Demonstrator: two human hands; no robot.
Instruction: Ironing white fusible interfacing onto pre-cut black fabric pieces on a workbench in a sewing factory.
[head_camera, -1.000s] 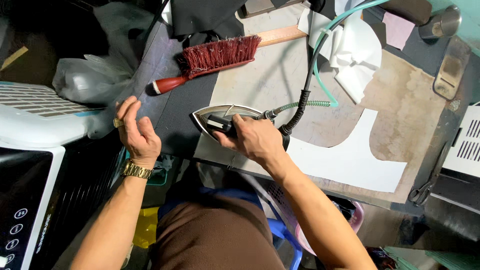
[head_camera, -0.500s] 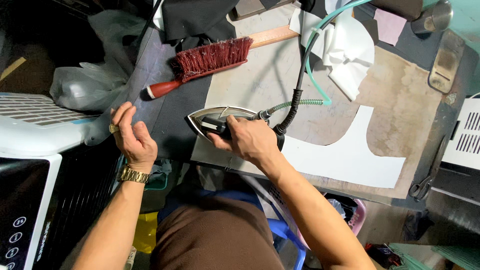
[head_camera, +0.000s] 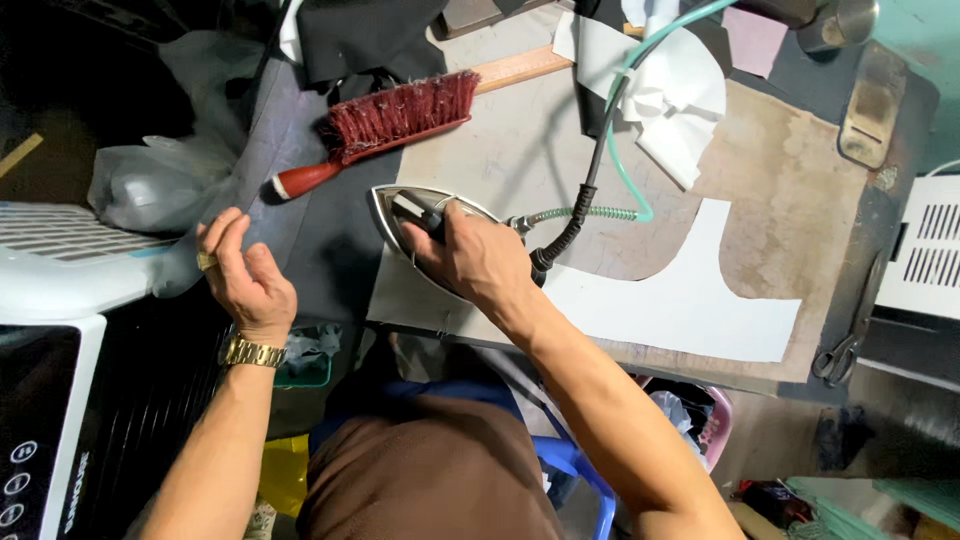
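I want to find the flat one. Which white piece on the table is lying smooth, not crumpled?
The big curved white piece near the table's front edge, right of the iron, lies flat. The other white piece, at the back near the green hose, is crumpled.

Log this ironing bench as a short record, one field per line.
Right hand: grips the iron's handle
Iron: flat on the pale sheet, tip pointing left
Left hand: open, on the dark cloth's edge
Brush: red bristles, lying above the iron
White cut piece: right of the iron
Hose: green, runs to the iron
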